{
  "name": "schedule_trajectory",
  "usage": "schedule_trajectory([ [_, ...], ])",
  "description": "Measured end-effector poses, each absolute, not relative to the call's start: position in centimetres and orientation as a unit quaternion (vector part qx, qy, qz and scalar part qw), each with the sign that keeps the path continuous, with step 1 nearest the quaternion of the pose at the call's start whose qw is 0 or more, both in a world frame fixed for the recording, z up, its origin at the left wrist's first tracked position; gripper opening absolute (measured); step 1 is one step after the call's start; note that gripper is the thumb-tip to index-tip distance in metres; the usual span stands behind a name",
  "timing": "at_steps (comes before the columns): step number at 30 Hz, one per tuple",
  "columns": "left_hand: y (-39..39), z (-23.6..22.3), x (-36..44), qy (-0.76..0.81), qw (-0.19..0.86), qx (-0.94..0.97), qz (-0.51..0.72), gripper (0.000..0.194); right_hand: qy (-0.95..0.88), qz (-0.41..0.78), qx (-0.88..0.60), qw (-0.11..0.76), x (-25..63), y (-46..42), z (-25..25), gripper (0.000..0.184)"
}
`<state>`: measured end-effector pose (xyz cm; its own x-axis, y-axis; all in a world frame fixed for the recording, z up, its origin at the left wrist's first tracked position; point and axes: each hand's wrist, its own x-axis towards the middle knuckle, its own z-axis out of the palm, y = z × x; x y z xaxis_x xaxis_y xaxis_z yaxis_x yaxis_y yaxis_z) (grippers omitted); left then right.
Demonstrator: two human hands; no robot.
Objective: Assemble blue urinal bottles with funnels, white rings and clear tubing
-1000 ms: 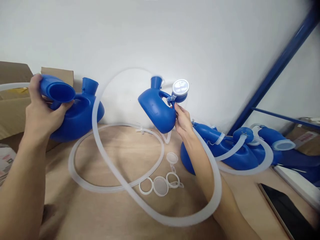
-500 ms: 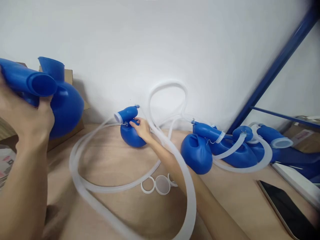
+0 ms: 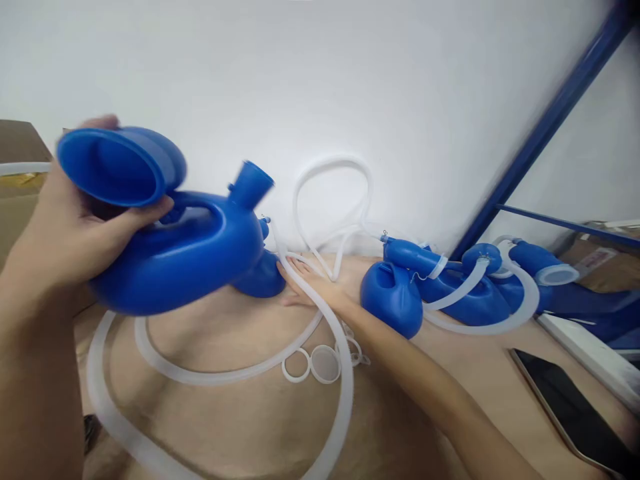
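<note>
My left hand (image 3: pixel 75 227) is closed around a blue wide-mouthed funnel piece (image 3: pixel 107 167), its thumb under the rim, with a blue urinal bottle (image 3: pixel 185 267) held up together with it. The bottle has a handle opening and a flared neck; where the two pieces meet is hidden. My right hand (image 3: pixel 310 283) lies low on the table, fingers spread, beside a second blue bottle (image 3: pixel 260 277) that the raised one partly covers. Whether the fingertips touch that bottle I cannot tell. A translucent hose (image 3: pixel 345 380) loops over the right hand and across the table.
White rings and a round cap (image 3: pixel 325 364) lie on the wooden table. At right are several blue bottles (image 3: pixel 393 300) with hoses, a phone (image 3: pixel 570 407), a white flat box (image 3: pixel 590 357) and a blue metal frame (image 3: pixel 545 133). A carton (image 3: pixel 20 227) stands at left.
My left hand has brought the raised bottle and funnel piece to the right and turned them. My right hand has let go of the second bottle, which shifted slightly left. The hose loops have shifted.
</note>
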<state>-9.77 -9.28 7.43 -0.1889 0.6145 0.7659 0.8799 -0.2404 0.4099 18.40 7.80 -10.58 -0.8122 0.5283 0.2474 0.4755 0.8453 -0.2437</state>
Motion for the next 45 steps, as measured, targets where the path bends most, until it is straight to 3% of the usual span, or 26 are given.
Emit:
schedule_trajectory([
  [1,-9.5,7.5,-9.2,-0.582,0.117,-0.655,-0.467,0.114,-0.950,0.074,-0.284,0.105,20.4,7.0,-10.2,0.100],
  [3,-9.6,7.3,-8.5,-0.559,0.049,-0.719,-0.410,0.110,-0.949,0.082,-0.298,0.053,24.2,5.0,-9.3,0.076],
  [6,-8.8,6.3,-7.9,-0.563,-0.068,-0.763,-0.312,0.104,-0.960,0.158,-0.226,0.045,28.9,1.4,-8.2,0.056],
  [12,-5.9,4.1,-8.0,-0.553,-0.140,-0.797,-0.200,0.084,-0.961,0.184,-0.204,-0.012,33.6,-2.4,-9.6,0.062],
  [16,-4.2,2.4,-8.0,-0.548,-0.211,-0.788,-0.184,0.089,-0.974,0.135,-0.179,0.030,34.3,-2.1,-10.2,0.049],
  [19,-3.2,1.0,-8.1,-0.543,-0.251,-0.777,-0.194,0.093,-0.972,0.122,-0.194,0.054,34.7,-1.6,-9.6,0.051],
  [23,-2.4,-0.2,-8.7,-0.517,-0.234,-0.805,-0.173,0.105,-0.958,0.151,-0.230,0.078,35.6,-1.3,-8.1,0.053],
  [28,-1.8,-0.7,-8.8,-0.492,-0.217,-0.827,-0.166,0.098,-0.932,0.179,-0.304,0.076,37.2,-1.1,-5.4,0.051],
  [33,-1.3,-1.3,-8.0,-0.510,-0.184,-0.822,-0.174,0.102,-0.851,0.341,-0.299,0.264,35.6,0.4,-3.8,0.059],
  [36,-1.3,-1.7,-7.6,-0.512,-0.218,-0.811,-0.181,0.097,-0.816,0.363,-0.282,0.350,31.9,2.0,-4.2,0.059],
  [41,-1.5,-2.4,-7.3,-0.516,-0.245,-0.800,-0.182,0.082,-0.869,0.319,-0.201,0.321,25.9,4.5,-5.5,0.050],
  [45,-1.3,-3.0,-7.3,-0.538,-0.236,-0.787,-0.189,0.092,-0.872,0.309,-0.192,0.328,24.4,5.2,-7.0,0.039],
])
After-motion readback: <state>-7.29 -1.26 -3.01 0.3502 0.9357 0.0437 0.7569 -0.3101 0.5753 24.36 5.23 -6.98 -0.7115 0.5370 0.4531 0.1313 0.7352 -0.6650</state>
